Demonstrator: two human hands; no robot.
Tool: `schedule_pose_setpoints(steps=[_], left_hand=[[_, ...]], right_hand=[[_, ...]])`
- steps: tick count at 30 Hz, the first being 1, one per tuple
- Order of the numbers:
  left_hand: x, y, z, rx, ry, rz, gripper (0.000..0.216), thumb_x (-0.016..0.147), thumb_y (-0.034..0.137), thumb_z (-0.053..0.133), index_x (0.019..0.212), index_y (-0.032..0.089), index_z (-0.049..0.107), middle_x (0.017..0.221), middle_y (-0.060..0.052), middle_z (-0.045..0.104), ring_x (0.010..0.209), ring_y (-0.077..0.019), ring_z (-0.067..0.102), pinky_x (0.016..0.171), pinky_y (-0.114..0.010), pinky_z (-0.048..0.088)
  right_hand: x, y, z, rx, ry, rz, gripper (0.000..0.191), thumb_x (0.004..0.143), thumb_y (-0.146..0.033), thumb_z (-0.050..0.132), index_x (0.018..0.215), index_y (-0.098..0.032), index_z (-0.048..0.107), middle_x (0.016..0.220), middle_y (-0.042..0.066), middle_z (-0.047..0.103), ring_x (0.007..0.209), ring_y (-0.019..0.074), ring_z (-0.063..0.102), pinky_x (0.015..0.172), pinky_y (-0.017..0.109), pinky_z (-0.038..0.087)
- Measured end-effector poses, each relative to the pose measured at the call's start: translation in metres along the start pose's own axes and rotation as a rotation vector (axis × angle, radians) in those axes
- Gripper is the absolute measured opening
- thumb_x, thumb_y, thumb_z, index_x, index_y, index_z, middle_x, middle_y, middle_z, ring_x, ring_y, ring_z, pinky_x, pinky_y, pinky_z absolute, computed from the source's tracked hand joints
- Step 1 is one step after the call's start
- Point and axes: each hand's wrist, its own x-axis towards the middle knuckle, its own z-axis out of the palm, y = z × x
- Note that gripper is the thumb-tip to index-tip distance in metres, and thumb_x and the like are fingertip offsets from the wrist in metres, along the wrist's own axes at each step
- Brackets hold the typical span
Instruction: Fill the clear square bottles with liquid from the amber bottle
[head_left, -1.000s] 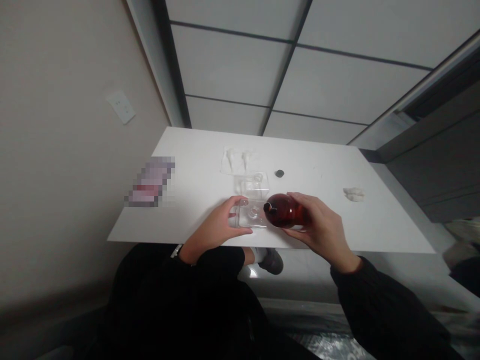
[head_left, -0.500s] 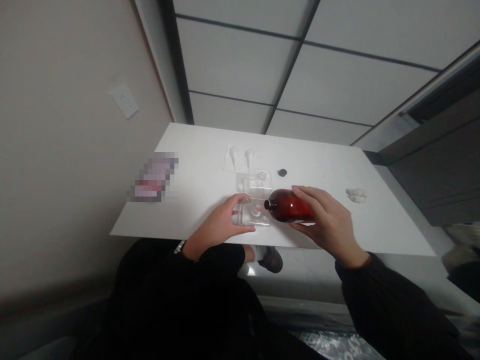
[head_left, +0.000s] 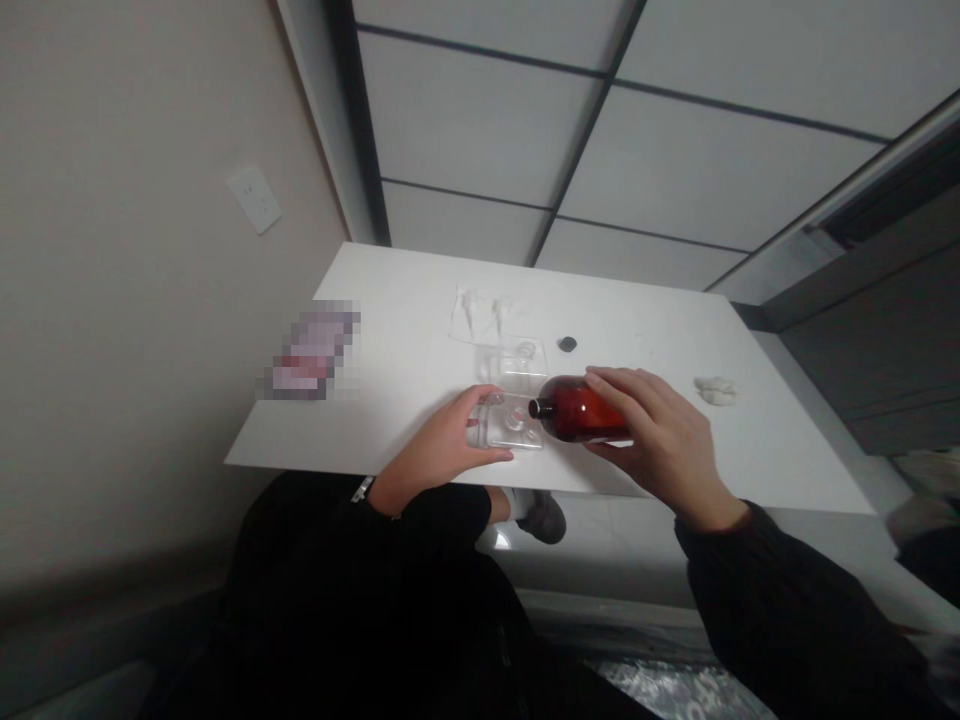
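Note:
My right hand (head_left: 660, 430) is wrapped around a reddish-brown bottle (head_left: 581, 410), tilted so that its uncapped dark neck points left. The mouth hangs over the right part of a clear plastic container (head_left: 506, 432). My left hand (head_left: 442, 440) grips that container from its left side, thumb at the near edge and fingers at the far edge. Just behind it lies a second clear plastic piece (head_left: 517, 365) with a round raised feature, perhaps its lid. Whether liquid is leaving the bottle, I cannot tell.
Two white pointed pieces (head_left: 486, 308) lie in clear packaging at the back of the white table (head_left: 397, 340). A dark round cap (head_left: 568, 344) sits behind the bottle. Crumpled white tissue (head_left: 715, 390) lies to the right, a blurred-out pinkish object (head_left: 311, 350) to the left.
Both hands keep their grips on the bottle and the container. The whole view has shifted slightly; the bottle's tilt looks nearly the same.

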Motion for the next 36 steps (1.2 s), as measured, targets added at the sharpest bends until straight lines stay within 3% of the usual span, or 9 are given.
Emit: schedule_pose_setpoints(steps=[13,24,36], left_hand=[[-0.0012,0.0069,-0.0006,0.03,0.005,0.005,0.079,0.075,0.03,0.094,0.145,0.027,0.058,0.153,-0.015,0.061,0.136,-0.0347,0.064,0.119,-0.056,0.05],[-0.0001,0.0068,-0.0008,0.058,-0.01,0.009,0.078,0.076,0.029,0.093,0.145,0.025,0.056,0.151,-0.014,0.062,0.131,-0.0319,0.067,0.116,-0.053,0.053],[0.0,0.0076,-0.0011,0.048,0.0,0.008,0.076,0.074,0.027,0.095,0.141,0.026,0.059,0.148,-0.013,0.064,0.133,-0.0332,0.065,0.116,-0.054,0.053]], right_hand=[[0.0025,0.0009,-0.002,0.011,-0.012,0.009,0.083,0.09,-0.018,0.08,0.163,-0.024,0.04,0.136,0.018,0.074,0.116,0.0368,0.071,0.092,0.053,0.063],[0.0032,0.0028,-0.0048,-0.005,-0.023,-0.025,0.074,0.088,-0.019,0.082,0.155,-0.016,0.049,0.134,0.02,0.074,0.115,0.037,0.071,0.091,0.051,0.063],[0.0035,0.003,-0.0046,0.013,-0.031,0.002,0.082,0.09,-0.019,0.08,0.162,-0.024,0.042,0.137,0.017,0.074,0.118,0.037,0.071,0.093,0.053,0.062]])
